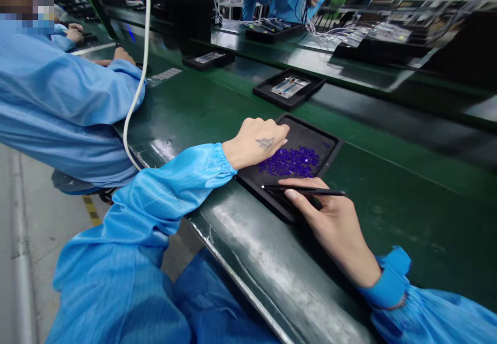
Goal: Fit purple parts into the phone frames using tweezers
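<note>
A black tray [330, 144] lies on the green conveyor belt in front of me, holding a heap of several small purple pieces [289, 161]. My left hand [256, 142] rests on the tray's left side with its fingers curled under, right beside the purple pieces. What is under the fingers is hidden. My right hand [326, 217] sits at the tray's near edge and pinches black tweezers [306, 191], whose tip points left over the tray floor.
Two more black trays [289, 89] [209, 59] with flat parts lie farther up the green belt [407, 194]. A person in a blue coat [66, 100] sits close on my left, with a white cable [142, 69] hanging down. Another person stands across the line.
</note>
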Action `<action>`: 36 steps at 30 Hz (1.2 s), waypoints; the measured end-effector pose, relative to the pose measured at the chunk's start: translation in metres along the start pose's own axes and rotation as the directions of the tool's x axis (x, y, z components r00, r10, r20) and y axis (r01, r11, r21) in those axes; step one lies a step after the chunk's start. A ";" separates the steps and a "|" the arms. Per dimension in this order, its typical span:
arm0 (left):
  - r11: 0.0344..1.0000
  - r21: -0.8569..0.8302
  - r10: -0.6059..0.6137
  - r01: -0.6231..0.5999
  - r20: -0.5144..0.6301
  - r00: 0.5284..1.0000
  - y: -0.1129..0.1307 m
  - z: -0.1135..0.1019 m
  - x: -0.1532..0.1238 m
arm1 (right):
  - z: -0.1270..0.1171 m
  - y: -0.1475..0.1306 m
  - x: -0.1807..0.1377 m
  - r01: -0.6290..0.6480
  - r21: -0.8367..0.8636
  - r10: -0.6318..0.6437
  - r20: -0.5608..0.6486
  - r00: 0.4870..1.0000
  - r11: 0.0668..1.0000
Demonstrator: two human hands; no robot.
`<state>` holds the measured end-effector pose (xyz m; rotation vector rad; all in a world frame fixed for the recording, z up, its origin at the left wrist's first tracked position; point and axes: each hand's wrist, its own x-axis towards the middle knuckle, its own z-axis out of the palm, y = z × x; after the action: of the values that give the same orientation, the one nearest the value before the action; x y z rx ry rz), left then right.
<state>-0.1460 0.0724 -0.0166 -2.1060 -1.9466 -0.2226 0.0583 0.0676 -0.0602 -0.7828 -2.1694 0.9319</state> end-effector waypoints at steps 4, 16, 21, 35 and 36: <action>1.000 0.003 0.010 -0.010 -0.009 1.000 -0.001 0.002 0.000 | -0.004 -0.001 -0.002 -0.002 0.030 0.003 -0.041 0.999 1.000; 1.000 0.024 0.009 -0.011 0.071 0.997 -0.002 0.000 -0.002 | -0.017 -0.004 -0.014 0.013 -0.013 -0.014 -0.094 0.996 1.000; 1.000 0.019 -0.005 0.003 0.101 0.995 -0.001 -0.003 -0.002 | -0.013 -0.002 -0.010 0.012 -0.045 -0.015 -0.074 0.997 0.999; 0.999 0.033 -0.013 0.010 0.079 0.997 -0.003 0.000 -0.002 | -0.012 -0.003 -0.010 -0.006 -0.032 0.000 -0.206 0.979 0.999; 0.999 0.030 -0.013 0.010 0.072 0.997 -0.003 -0.001 -0.002 | -0.011 -0.003 -0.008 0.002 -0.034 -0.008 -0.190 0.982 0.999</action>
<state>-0.1489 0.0709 -0.0163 -2.1121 -1.9899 -0.1207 0.0708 0.0646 -0.0548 -0.8461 -2.0242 0.7865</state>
